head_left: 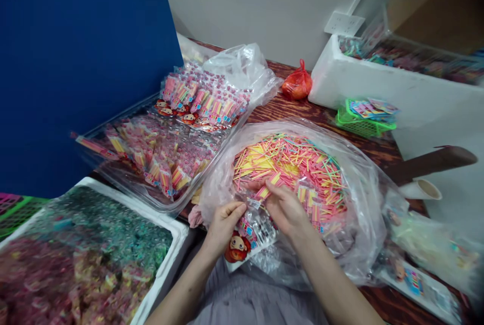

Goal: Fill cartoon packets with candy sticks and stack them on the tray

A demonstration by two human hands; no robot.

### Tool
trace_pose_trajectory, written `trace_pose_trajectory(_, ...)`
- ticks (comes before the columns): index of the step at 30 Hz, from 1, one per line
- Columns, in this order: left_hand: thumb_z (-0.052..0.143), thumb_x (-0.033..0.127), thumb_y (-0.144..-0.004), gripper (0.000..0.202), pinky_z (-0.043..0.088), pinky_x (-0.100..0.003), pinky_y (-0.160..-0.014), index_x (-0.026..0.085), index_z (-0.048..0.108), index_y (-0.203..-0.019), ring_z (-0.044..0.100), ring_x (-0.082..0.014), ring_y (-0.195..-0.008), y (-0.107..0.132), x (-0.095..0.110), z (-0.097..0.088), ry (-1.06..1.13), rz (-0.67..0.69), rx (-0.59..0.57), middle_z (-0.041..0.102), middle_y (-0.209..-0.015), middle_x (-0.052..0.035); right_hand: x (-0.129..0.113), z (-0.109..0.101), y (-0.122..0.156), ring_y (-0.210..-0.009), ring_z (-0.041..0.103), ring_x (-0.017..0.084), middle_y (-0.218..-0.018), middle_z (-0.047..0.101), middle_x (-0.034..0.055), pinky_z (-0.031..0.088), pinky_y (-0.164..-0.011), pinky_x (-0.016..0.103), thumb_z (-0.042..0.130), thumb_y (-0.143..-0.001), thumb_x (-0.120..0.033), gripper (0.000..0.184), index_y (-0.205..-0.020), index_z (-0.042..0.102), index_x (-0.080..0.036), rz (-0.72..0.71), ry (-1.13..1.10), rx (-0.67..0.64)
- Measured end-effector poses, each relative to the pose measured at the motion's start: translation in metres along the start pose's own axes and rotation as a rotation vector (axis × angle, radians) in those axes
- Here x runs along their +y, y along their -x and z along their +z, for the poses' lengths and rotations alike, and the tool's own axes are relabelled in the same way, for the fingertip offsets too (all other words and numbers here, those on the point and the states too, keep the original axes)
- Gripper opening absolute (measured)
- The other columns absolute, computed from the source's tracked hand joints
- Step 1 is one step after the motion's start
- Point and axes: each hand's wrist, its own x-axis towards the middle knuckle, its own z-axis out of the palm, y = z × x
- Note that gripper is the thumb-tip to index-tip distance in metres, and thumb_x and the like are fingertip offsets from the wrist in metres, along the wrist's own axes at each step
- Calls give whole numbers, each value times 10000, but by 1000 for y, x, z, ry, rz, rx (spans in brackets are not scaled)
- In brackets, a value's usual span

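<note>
A big clear plastic bag [351, 234] lies open before me, full of short pink, yellow and green sticks [298, 163]. My left hand [223, 224] is closed on a small clear packet with a cartoon-face card [242, 244] at the bag's near edge. My right hand [285, 209] pinches a few of the sticks at the packet's mouth, fingers pressed together.
A clear tray [124, 183] of filled packets [170, 148] sits at the left, against a blue board [75, 62]. A white foam box [166, 224] of loose packets is at near left. A green basket [363, 123], red bag [297, 84] and white foam box [397, 98] stand behind.
</note>
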Motion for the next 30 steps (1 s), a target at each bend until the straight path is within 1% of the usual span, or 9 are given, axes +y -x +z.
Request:
trace_pose_trajectory(6,657,360,-816,256,477,-279,-853,189,761,-975,642,-194,-919,-3,0,1,-32,99,57,746,-966,-40,-7,6,21,-986,612,206,-1008,696,27,447,-937,362,724,-778,-397,243,-938,666,-223,-10,332,-141)
trace_pose_trajectory(10,666,384,-808,307,499,-320,-901,191,752,-1031,666,-217,-975,-6,10,5,-5,95,64,751,-1036,-59,-16,12,36,-1137,550,186,-1196,612,18,411,-1007,351,616,-886,-343,279,-1162,591,-314,-294,491,-15)
trace_pose_trajectory(12,666,393,-809,321,504,-331,-913,190,749,-1043,670,-224,-990,-7,14,8,11,106,46,749,-1053,-65,-16,11,41,-1131,548,195,-1199,601,31,411,-991,354,546,-932,-301,201,-1119,617,-310,-446,661,23)
trace_pose_trajectory(15,653,374,-827,310,486,-335,-956,195,743,-1063,660,-227,-1038,-7,18,13,15,134,-8,741,-1087,-65,-12,6,46,-1056,568,204,-1081,632,42,420,-928,341,500,-954,-248,164,-985,659,-270,-559,931,-11)
trace_pose_trajectory(18,641,360,-838,298,489,-336,-947,196,742,-1066,662,-228,-1032,-6,21,20,9,127,-34,743,-1080,-62,-7,3,48,-1045,565,204,-1073,627,44,417,-908,328,498,-951,-222,170,-1050,631,-261,-615,1008,47)
trace_pose_trajectory(21,613,347,-857,283,492,-338,-931,190,741,-1055,664,-226,-1013,-4,24,27,-22,127,-70,745,-1063,-64,-12,-5,51,-977,578,200,-997,630,39,426,-855,312,497,-945,-219,146,-972,638,-244,-594,1012,24)
trace_pose_trajectory(24,538,323,-909,284,482,-343,-927,197,716,-1091,644,-221,-1038,-1,25,27,-166,195,-137,724,-1093,-68,-29,-34,56,-844,582,185,-879,633,18,435,-751,290,506,-941,-271,135,-902,631,-236,-441,958,42)
trace_pose_trajectory(27,534,294,-914,246,461,-369,-909,213,699,-1078,610,-232,-1028,5,17,21,-537,331,-146,695,-1072,-74,-48,-90,60,-767,556,180,-788,597,2,425,-689,286,571,-893,-347,150,-817,614,-225,-319,994,107)
trace_pose_trajectory(30,657,285,-831,328,428,-425,-899,210,654,-1151,553,-280,-1038,14,-1,15,-956,412,-114,650,-1090,-90,-55,-148,59,-697,538,199,-714,571,5,431,-653,323,562,-864,-387,201,-766,604,-216,-229,1208,156)
